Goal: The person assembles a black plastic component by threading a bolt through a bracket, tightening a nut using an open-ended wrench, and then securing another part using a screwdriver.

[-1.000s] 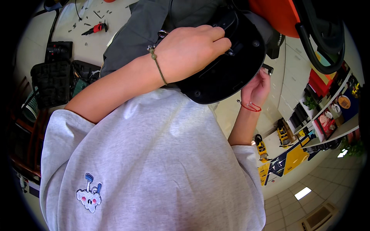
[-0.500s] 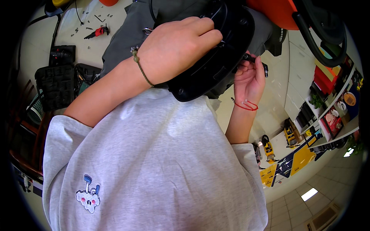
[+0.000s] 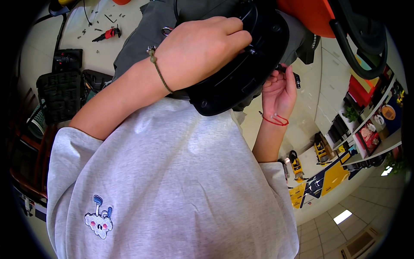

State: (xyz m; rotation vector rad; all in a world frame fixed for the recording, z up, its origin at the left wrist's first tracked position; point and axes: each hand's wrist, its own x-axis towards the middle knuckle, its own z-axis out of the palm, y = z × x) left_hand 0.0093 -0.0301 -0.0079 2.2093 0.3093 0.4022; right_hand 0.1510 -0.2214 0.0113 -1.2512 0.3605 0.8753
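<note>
A black, curved plastic housing (image 3: 241,82) lies tilted over my lap. My left hand (image 3: 207,49), with a beaded cord on its wrist, reaches across it. Its fingers curl down over the housing's inner side, and the fingertips are hidden. At the housing's right edge, my right hand (image 3: 279,88), with a red string on the wrist, is closed with its palm turned up. Between its thumb and fingers is a short black rod-like part (image 3: 297,80), its end poking out past the thumb. A thin black cable (image 3: 257,19) runs along the housing's top.
On the pale table at upper left lie a red-and-black hex key set (image 3: 108,34) and several loose screws. An opened black tool case (image 3: 59,97) is below them. An orange object (image 3: 306,17) with a black loop handle (image 3: 366,71) stands at upper right. Shelves (image 3: 379,129) line the right.
The housing and my left hand have shifted slightly to the right. The part in my right hand has tilted a little. The view has moved slightly.
</note>
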